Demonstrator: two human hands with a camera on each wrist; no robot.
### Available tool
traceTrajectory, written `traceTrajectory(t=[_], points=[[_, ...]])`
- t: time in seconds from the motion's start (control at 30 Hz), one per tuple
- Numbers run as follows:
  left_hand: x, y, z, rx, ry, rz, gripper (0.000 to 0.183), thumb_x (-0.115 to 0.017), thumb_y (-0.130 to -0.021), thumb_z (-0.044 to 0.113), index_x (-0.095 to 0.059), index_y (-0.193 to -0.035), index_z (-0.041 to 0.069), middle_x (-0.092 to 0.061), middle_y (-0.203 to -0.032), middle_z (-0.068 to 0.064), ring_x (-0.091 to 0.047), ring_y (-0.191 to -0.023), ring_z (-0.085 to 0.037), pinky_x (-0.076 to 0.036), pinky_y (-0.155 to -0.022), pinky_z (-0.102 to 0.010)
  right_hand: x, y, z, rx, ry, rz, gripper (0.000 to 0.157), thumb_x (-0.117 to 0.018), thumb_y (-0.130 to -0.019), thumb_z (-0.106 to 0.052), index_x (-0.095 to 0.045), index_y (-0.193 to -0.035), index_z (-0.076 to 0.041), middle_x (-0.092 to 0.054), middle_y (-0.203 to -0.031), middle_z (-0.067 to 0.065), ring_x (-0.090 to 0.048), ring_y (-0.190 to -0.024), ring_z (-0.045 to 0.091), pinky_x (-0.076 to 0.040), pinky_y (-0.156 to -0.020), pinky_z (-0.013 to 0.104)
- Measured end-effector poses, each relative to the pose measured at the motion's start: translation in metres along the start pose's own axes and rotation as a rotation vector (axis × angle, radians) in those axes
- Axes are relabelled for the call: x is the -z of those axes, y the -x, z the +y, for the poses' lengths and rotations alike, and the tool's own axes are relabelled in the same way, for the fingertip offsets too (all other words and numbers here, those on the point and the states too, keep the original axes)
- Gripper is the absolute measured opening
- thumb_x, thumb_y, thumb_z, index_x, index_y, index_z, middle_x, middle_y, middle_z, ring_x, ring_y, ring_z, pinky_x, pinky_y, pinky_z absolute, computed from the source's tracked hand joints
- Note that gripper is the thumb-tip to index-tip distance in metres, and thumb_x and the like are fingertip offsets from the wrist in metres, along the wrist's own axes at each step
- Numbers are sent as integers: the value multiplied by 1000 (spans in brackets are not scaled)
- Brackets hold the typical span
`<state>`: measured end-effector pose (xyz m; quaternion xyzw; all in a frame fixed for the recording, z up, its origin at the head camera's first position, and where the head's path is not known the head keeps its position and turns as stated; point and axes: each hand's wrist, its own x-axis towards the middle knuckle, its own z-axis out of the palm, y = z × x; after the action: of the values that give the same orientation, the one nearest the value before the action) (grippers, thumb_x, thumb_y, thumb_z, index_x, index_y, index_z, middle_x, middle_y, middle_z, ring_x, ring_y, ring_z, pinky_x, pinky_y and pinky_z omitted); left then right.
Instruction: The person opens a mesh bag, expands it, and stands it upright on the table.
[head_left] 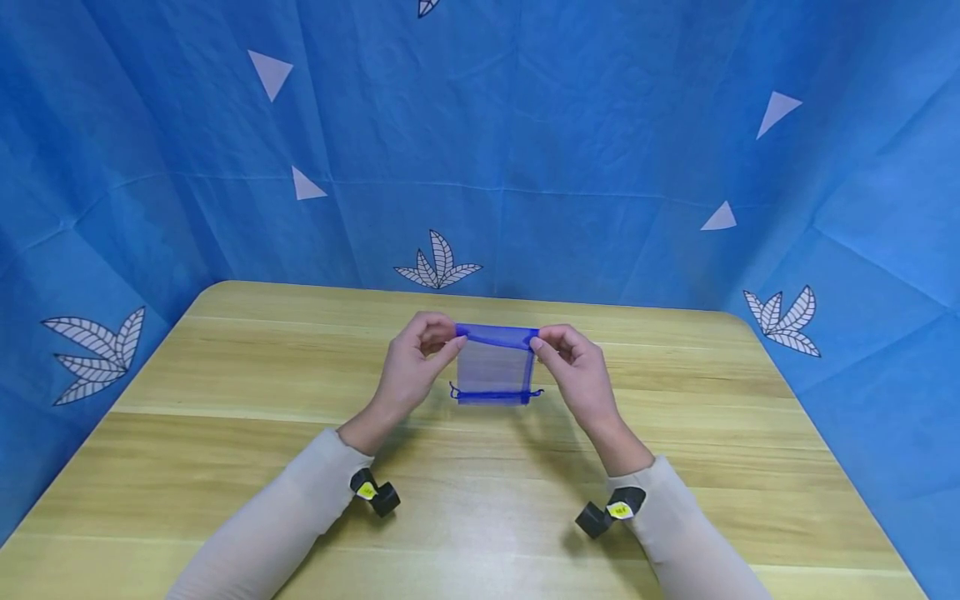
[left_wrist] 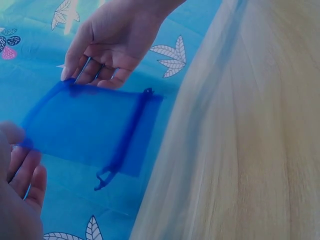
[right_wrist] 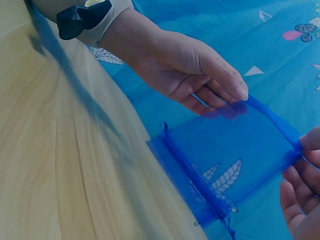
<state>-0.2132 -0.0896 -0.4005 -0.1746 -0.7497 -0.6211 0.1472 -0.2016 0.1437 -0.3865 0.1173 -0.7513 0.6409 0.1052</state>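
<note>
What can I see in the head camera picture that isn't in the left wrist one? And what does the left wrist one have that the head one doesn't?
Only the head view: the left sleeve, the right sleeve, and a black wrist device by each cuff, with yellow stickers.

Only the left wrist view: a pink patch printed on the cloth.

Both: the left hand and right hand pinching a see-through blue bag with a drawstring, the wooden table, and blue cloth with leaf prints.

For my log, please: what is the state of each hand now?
Left hand: holding, pinches one corner of the sheer blue drawstring pouch.
Right hand: holding, pinches another corner of the pouch.
</note>
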Motion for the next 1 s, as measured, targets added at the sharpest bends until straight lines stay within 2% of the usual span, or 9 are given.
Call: traceTrajectory(t=[0.17,0.33,0.43,0.6,0.73,0.87,1.0], points=[[1,0,0,-18,23,5,32,-69,-91,7,-55,-120,4,-72,-100,-12,-67,-90,-23,-53,-83,-32,1,0,0,13,-6,-13,18,-66,-94,-9,-61,-107,3,-68,-94,8,-63,-84,17,-53,-79,29],[1,0,-1,-35,13,2,35,-69,-93,11,-59,-126,8,-72,-99,-9,-66,-84,-20,-53,-76,-29,2,0,1,28,-22,-41,30,-66,-93,-5,-54,-120,0,-70,-98,17,-65,-85,15,-52,-79,26],[2,0,-1,-40,-11,2,33,-68,-94,16,-63,-126,11,-71,-98,-8,-65,-83,-19,-52,-73,-28,2,0,2,57,-8,-61,33,-67,-92,-4,-56,-124,-2,-69,-99,19,-65,-86,13,-52,-78,24],[2,0,-2,-27,-44,5,26,-66,-95,21,-69,-119,13,-71,-98,-5,-64,-86,-17,-50,-72,-26,2,1,3,115,39,-105,30,-69,-91,-5,-62,-120,-2,-67,-98,14,-63,-85,16,-52,-73,23],[1,0,-2,8,-46,2,24,-66,-95,20,-70,-117,10,-71,-97,-6,-64,-86,-18,-49,-69,-24,1,4,2,148,86,-124,26,-71,-90,-7,-66,-115,-4,-66,-95,8,-62,-84,16,-51,-73,25],[0,0,-2,61,-50,-3,25,-66,-95,17,-69,-117,6,-70,-98,-7,-64,-85,-20,-52,-71,-30,0,6,0,205,118,-165,30,-75,-84,0,-67,-113,-4,-68,-94,7,-61,-81,16,-51,-74,28],[0,0,-2,80,-44,-6,25,-66,-95,18,-70,-116,5,-70,-98,-7,-64,-85,-20,-54,-73,-41,-3,10,-12,320,163,-250,38,-77,-78,9,-64,-113,3,-68,-96,13,-60,-78,21,-53,-71,36]])
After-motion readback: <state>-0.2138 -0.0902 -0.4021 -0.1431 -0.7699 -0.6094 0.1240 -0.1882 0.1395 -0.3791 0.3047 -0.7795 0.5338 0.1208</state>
